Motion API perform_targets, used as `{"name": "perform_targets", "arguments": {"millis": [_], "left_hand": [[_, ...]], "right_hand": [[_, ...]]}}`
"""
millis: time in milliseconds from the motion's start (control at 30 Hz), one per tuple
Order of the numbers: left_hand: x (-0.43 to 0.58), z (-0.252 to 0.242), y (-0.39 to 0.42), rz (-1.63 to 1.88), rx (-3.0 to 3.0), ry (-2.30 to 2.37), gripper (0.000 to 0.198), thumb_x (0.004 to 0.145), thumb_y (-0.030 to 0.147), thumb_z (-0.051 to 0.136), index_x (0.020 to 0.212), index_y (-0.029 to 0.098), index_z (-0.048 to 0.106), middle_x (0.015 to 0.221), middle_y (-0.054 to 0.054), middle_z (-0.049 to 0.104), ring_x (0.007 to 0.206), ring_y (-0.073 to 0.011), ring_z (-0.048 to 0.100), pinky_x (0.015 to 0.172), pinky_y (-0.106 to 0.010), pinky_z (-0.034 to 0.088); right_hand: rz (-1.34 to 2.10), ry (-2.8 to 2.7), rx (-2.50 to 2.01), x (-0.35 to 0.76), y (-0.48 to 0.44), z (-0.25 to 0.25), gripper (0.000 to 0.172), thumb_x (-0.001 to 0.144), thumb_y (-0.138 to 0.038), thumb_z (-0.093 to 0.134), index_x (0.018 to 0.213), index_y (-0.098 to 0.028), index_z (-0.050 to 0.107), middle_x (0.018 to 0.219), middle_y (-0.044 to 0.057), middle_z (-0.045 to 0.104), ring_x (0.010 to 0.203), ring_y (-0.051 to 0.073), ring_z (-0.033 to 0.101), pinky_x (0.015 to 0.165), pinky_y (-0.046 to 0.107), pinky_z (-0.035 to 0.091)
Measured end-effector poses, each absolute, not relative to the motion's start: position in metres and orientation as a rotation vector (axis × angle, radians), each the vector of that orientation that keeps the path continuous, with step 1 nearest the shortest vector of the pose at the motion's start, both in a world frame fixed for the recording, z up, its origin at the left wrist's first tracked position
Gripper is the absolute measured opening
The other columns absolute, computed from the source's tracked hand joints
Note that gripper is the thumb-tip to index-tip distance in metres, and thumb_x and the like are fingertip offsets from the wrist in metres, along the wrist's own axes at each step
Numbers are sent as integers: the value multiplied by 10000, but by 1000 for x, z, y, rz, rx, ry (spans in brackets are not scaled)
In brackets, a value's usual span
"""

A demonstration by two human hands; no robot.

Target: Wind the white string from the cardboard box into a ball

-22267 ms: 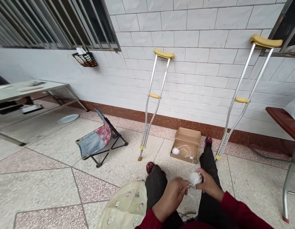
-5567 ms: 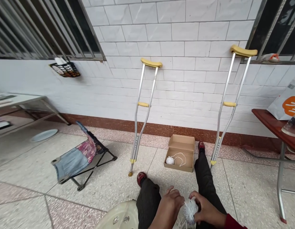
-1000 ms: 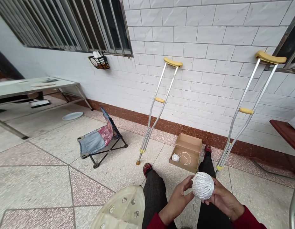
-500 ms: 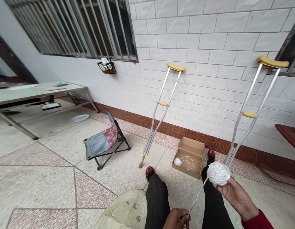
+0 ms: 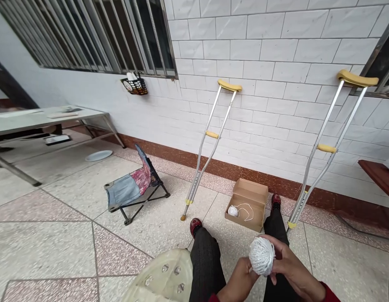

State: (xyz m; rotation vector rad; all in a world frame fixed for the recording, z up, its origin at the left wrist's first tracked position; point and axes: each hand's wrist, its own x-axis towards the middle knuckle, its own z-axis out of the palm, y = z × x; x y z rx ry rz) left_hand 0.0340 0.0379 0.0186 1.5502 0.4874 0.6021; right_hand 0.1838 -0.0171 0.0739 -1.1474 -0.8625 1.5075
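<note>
A round ball of white string [image 5: 261,255] is gripped in my right hand [image 5: 291,270], low in the head view over my right leg. My left hand [image 5: 241,282] is closed against the ball's lower left side, fingers pinched on the string. On the floor between my feet lies an open cardboard box [image 5: 247,204] with a small ball of white string [image 5: 232,211] and a loose loop of string inside.
Two aluminium crutches [image 5: 209,145] [image 5: 325,147] lean on the white tiled wall. A low folding chair [image 5: 133,188] stands left. A pale plastic stool [image 5: 161,279] is beside my left leg. A metal table [image 5: 43,119] is far left, a brown table [image 5: 378,174] right.
My right hand has lowered the ball from out at the right back toward my lap. My left hand has come up from the pulled string to meet the ball.
</note>
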Motion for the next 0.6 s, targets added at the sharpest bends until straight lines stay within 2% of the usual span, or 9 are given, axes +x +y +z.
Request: {"name": "perform_targets", "arguments": {"millis": [100,233,300,367,467,600], "left_hand": [[23,-11,23,495,1540,581,442,916,463,450,698,145,664,668,-36,662,697,-183,622,745,-284,468],[3,-28,15,243,1841,770,346,901,385,482,664,165,604,603,2,608,597,-147,582,610,-227,421],[-2,-22,16,196,2118,811,302,873,318,529,610,174,565,599,-4,601,634,-161,584,674,-246,431],[-4,-10,19,190,2362,792,258,841,240,561,591,178,546,591,-8,599,648,-171,584,814,-301,432],[-4,7,27,244,2582,697,184,829,159,550,649,182,582,618,-1,617,644,-160,585,987,-365,354],[-4,25,48,348,2685,620,200,860,130,492,729,195,628,701,4,635,725,-154,592,1069,-392,266]], "right_hand": [[1387,-934,-1242,198,-6,68,642,626,-219,702,1240,-198,515,818,7,602,615,140,546,422,205,436],[1137,-1052,-1517,213,10,32,476,664,-213,621,1134,-222,548,745,-22,571,554,126,504,423,208,380],[981,-1172,-1658,212,11,3,443,619,-187,640,1054,-242,574,749,-30,582,573,127,500,473,220,376],[888,-1290,-1733,205,5,-28,474,553,-134,664,1003,-258,579,716,-48,578,620,138,508,535,233,375],[1067,-1328,-1759,188,-11,-64,525,503,-105,673,994,-256,565,639,-73,541,569,130,477,507,234,330],[1417,-1168,-1519,170,-31,-68,608,479,-153,720,1053,-242,544,714,-56,579,598,134,512,490,215,360]]}}
